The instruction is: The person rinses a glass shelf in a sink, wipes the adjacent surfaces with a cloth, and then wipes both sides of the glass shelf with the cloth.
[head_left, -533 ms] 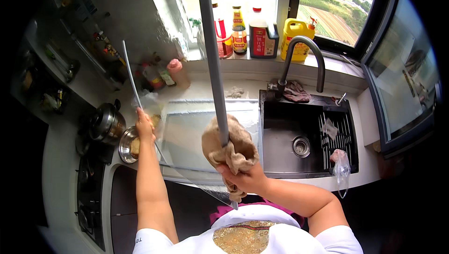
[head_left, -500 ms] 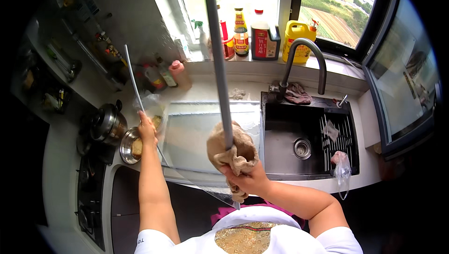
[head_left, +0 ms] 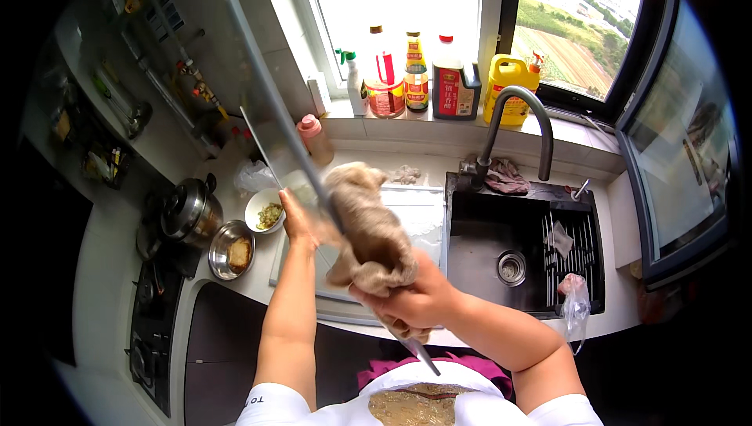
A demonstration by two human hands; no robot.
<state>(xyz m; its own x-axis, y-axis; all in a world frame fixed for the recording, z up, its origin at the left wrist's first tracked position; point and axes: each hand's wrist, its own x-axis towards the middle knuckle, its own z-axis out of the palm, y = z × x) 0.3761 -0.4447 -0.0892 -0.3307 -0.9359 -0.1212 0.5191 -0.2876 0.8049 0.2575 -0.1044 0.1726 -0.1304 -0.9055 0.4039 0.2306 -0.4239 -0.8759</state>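
A thin clear panel with grey edge strips [head_left: 270, 85] is held upright on edge, tilted to the left, over the counter. My left hand [head_left: 298, 221] closes on its farther edge, beside the bowls. My right hand [head_left: 419, 291] is closed round a bunched beige cloth [head_left: 368, 230], which wraps the panel's nearer grey strip. The strip's lower end pokes out below that hand, close to my white shirt. Motion blurs part of the cloth, and the fingertips of my right hand are partly hidden in it.
Under the panel lies a white board-like surface [head_left: 415, 210] beside the dark sink [head_left: 478, 246] with its tap [head_left: 540, 124]. At left stand a white bowl with greenish food [head_left: 254, 205], a steel bowl [head_left: 222, 257] and a pot [head_left: 192, 210]. Bottles [head_left: 388, 93] line the windowsill.
The panel's upper end has swung left and its tilt has grown. My left hand has moved right, nearer the cloth. My right hand and the cloth have shifted slightly.
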